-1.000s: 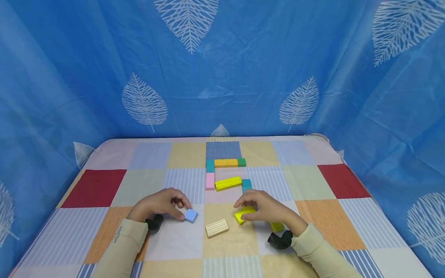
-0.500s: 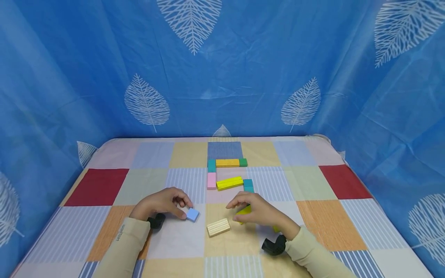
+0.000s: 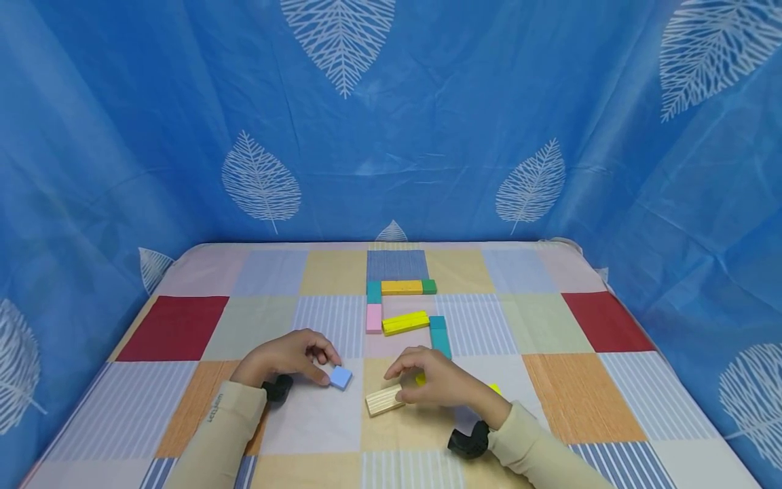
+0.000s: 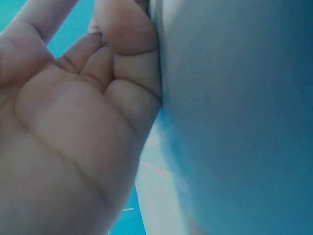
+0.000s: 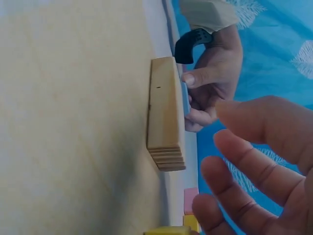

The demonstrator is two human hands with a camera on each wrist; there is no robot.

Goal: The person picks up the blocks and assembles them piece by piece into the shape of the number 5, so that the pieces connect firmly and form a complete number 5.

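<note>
A: What does the left hand (image 3: 287, 356) have?
B: The blue block (image 3: 341, 377). Thumb and forefinger are bent around it, only a block's breadth apart; the right wrist view shows it between them. It lies on the table (image 3: 311, 435), to the left of the wooden block (image 3: 377, 403).
A: And the right hand (image 3: 436, 380)?
B: It holds nothing. Its fingers are loosely curved and well apart from the thumb, near the right end of the wooden block.
A: Touching it?
B: From the head, the thumb overlaps that end. From the right wrist, there's a gap between fingers and block.
A: How does the wooden block lie?
B: Flat on the table, slightly slanted, striped on top.
A: Anything by that hand?
B: A yellow block (image 3: 421, 378), mostly hidden behind it. A bit of yellow (image 3: 495, 388) also shows past the wrist.
A: And farther out?
B: A teal block (image 3: 374, 292) makes a corner. An orange block (image 3: 401, 287), then a green block (image 3: 429, 286), run right from it; a pink block (image 3: 374, 319) joins its near side. A yellow pair (image 3: 406, 323) slants from beside the pink towards two teal blocks (image 3: 440, 342).
</note>
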